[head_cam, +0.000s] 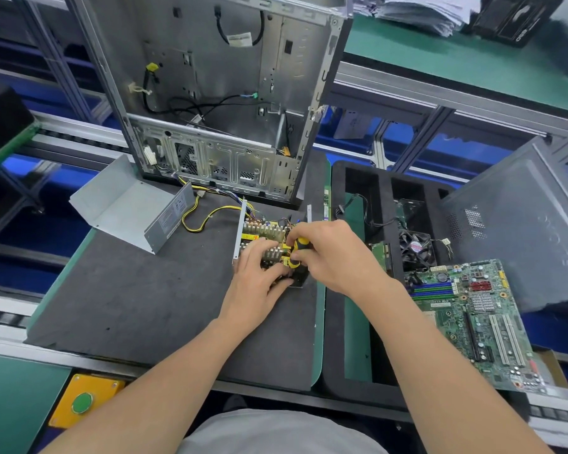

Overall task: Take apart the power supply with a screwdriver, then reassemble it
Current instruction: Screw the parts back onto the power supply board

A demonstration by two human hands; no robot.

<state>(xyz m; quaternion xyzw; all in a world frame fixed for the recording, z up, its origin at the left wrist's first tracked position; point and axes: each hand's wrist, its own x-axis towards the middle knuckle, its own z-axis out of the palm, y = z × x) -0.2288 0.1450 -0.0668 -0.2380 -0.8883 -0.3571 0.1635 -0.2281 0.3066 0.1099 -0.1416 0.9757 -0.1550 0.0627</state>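
The opened power supply [263, 231] is seen on the black foam mat [138, 306], just in front of the empty computer case [227, 93] — its circuit board and finned heat sinks are exposed. It is steadied by the left hand [259, 283], whose fingers are bent over the heat sinks while the thumb is pressed against the near edge. A yellow-and-black screwdriver [296, 253] is gripped by the right hand [335, 257], with fingers and thumb curled round the handle. The handle is held over the near right part of the board, and the tip is hidden. The grey metal cover [122, 208] is laid to the left of the supply, well apart from both hands. To the right, a fan [415, 249] is lodged in a black foam tray [338, 322], and a green motherboard [473, 322] is rested across the tray's near right corner — a grey side panel [522, 224] is propped behind it.
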